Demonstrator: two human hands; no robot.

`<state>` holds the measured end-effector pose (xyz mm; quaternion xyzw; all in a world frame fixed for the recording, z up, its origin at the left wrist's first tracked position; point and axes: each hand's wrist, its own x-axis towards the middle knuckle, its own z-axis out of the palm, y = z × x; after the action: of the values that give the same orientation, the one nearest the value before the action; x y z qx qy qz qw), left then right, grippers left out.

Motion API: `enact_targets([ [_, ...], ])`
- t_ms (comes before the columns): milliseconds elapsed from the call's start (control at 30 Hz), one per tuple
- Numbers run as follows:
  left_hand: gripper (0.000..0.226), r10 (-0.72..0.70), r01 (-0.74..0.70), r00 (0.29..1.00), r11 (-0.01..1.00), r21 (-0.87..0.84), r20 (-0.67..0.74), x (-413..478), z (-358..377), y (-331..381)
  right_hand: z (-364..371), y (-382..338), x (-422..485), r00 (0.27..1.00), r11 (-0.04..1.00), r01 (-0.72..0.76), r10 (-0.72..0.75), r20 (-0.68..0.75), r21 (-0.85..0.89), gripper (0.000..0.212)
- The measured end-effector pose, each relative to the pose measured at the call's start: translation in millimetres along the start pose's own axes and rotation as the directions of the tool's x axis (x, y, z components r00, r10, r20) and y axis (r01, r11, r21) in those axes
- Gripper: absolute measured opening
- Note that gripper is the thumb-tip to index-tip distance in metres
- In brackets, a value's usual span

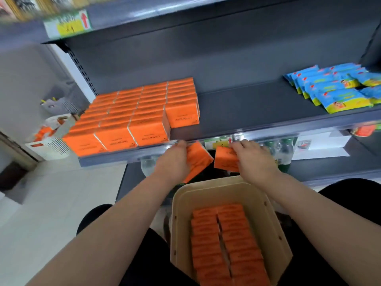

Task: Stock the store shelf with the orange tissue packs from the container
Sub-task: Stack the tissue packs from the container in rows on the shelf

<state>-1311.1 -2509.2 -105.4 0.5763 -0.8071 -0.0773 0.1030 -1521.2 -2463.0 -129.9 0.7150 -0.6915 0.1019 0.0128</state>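
Several rows of orange tissue packs (134,114) stand on the left half of the dark grey shelf (237,112). My left hand (173,162) grips one orange pack (199,159), tilted, just below the shelf's front edge. My right hand (255,159) grips another orange pack (225,158) beside it. Both packs hang above a beige container (181,223) between my knees, and two rows of orange packs (224,242) still fill its bottom.
Blue and yellow packets (334,87) lie at the shelf's right end. A bare stretch of shelf runs between them and the orange rows. Bottles (284,149) stand on the shelf below. White boxes (49,145) sit on the floor at left.
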Motion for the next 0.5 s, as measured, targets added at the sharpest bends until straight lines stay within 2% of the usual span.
enact_targets([
  [167, 0.044, 0.022, -0.018, 0.997, 0.998, 0.058, -0.071, 41, -44, 13, -34, 6, 36, 0.993, 0.998, 0.001, -0.007, -0.12, -0.056, 0.056],
  [333, 0.041, 0.055, -0.048, 0.995, 0.995, 0.084, -0.079, 82, -52, 22, -47, 16, 64, 0.989, 0.998, -0.026, 0.017, -0.144, -0.06, 0.063],
  [500, 0.046, 0.091, -0.075, 0.993, 0.98, 0.186, -0.081, 125, -47, 18, -46, 28, 84, 0.988, 0.998, -0.046, 0.038, -0.149, -0.048, 0.07],
])
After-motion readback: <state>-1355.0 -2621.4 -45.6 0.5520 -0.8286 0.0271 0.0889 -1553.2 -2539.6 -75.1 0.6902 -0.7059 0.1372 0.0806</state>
